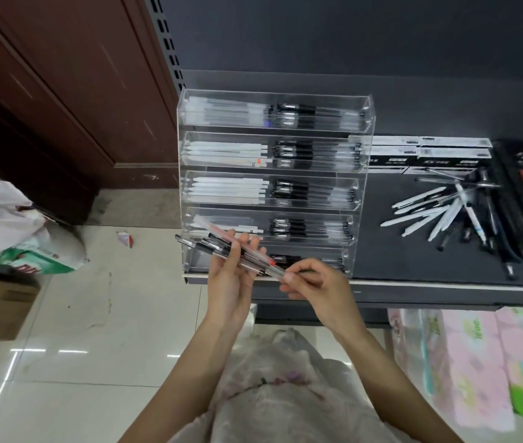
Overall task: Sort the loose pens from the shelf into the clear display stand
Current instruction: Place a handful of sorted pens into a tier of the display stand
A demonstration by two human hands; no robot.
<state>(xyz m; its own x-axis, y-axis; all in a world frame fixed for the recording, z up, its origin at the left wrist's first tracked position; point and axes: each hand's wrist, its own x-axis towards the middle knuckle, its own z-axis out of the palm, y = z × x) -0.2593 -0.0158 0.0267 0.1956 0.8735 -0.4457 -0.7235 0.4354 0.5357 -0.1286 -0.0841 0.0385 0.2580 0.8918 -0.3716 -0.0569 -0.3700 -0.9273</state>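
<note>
Pens (pixel 225 251) sit in a small bunch in the left hand (pixel 233 282), whose fingers are curled tight around them, right in front of the clear display stand (pixel 273 180) at the shelf's (pixel 413 276) front left corner. The right hand (pixel 314 282) pinches the end of one pen, maybe to pull it out and drop it in a tray. More loose pens (pixel 439 212) lie in a messy heap toward the shelf's right side, well apart from the stand.
</note>
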